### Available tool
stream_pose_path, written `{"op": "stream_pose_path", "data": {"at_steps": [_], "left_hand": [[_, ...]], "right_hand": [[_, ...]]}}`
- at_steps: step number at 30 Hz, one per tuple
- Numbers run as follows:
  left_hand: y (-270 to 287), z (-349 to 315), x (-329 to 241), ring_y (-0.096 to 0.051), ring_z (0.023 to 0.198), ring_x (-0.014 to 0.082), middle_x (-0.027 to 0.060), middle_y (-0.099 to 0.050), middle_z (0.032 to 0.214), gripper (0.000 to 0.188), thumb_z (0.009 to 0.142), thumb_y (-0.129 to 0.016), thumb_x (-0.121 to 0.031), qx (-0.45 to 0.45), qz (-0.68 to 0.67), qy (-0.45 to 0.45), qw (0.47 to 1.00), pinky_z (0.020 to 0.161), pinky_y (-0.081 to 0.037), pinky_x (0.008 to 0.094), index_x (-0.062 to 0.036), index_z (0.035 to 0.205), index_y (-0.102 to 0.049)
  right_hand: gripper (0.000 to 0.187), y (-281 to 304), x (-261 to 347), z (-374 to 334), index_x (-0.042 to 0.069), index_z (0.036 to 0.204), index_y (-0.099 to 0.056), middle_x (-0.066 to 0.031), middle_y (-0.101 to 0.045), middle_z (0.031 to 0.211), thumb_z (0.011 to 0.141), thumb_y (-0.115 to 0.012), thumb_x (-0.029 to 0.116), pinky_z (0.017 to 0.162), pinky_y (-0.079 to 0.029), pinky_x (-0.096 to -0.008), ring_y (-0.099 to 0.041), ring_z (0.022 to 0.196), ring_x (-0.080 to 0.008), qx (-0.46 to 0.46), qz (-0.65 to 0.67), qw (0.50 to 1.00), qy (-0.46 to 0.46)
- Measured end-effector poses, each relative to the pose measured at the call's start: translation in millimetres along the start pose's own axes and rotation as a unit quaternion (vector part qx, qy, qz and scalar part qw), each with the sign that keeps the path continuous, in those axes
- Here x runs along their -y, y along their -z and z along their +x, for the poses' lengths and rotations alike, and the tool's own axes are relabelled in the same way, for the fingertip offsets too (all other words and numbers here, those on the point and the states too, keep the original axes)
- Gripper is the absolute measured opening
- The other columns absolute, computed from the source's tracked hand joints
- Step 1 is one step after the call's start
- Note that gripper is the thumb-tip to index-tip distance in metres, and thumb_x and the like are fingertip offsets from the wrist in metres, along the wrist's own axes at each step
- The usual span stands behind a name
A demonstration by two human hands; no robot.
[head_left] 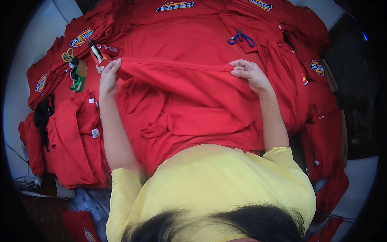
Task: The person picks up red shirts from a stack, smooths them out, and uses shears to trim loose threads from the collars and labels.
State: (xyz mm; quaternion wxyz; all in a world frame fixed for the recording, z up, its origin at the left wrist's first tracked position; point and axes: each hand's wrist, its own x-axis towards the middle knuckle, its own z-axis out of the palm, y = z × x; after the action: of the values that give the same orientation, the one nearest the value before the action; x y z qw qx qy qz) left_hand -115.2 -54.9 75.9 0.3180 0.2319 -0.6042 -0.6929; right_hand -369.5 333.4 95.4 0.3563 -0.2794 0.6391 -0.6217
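A red garment (193,92), most likely a shirt, is stretched out in front of me with its far edge pulled nearly straight. My left hand (109,76) pinches one end of that edge between thumb and fingers. At the other end my right hand (250,74) grips the cloth the same way. The rest of the garment hangs in loose folds toward my body. Just beyond my left hand lie a red-handled tool (98,54) and a small red item (109,49), partly hidden.
Piles of red garments with printed logos (278,16) ring the work surface. Blue-handled scissors (242,39) lie beyond my right hand. Yellow-handled scissors (67,55) and a green tape dispenser (77,78) are at the left. Tagged red clothes (74,141) lie beside my left forearm.
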Motion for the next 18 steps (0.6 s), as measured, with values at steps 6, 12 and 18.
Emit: {"op": "stream_pose_path", "data": {"at_steps": [6,12,18], "left_hand": [[38.4,3.4,36.8,-0.056,0.1,0.0125,0.0077,-0.059,0.11,0.02,0.082,-0.055,0.004,0.013,0.097,-0.047,0.994,0.087,-0.04,0.0228,-0.0034,0.099,-0.063],[51.9,-19.9,83.0,-0.06,0.091,0.016,0.0088,-0.056,0.114,0.026,0.084,-0.052,0.005,-0.096,0.017,0.01,0.995,0.077,-0.048,0.0233,-0.0017,0.109,-0.057],[36.0,-93.0,39.7,-0.055,0.072,0.0081,0.0026,-0.06,0.085,0.021,0.087,-0.06,-0.014,-0.091,0.308,-0.063,0.945,0.067,-0.044,0.0211,0.0,0.102,-0.055]], "right_hand": [[0.02,-51.1,5.6,-29.4,0.0,0.094,-0.059,-0.003,-0.06,0.091,0.075,-0.056,-0.006,0.076,-0.044,-0.0244,-0.057,0.086,-0.0115,0.087,-0.162,0.967,0.179],[0.021,-120.2,-78.3,-76.6,0.005,0.09,-0.064,-0.0078,-0.055,0.092,0.071,-0.06,-0.004,0.075,-0.045,-0.0331,-0.054,0.089,-0.0248,0.222,-0.463,0.813,0.275],[0.038,-106.7,-52.1,-101.6,0.008,0.103,-0.052,-0.0098,-0.053,0.101,0.069,-0.068,0.003,0.087,-0.035,-0.0406,-0.048,0.099,-0.0288,0.124,-0.508,0.811,0.261]]}}
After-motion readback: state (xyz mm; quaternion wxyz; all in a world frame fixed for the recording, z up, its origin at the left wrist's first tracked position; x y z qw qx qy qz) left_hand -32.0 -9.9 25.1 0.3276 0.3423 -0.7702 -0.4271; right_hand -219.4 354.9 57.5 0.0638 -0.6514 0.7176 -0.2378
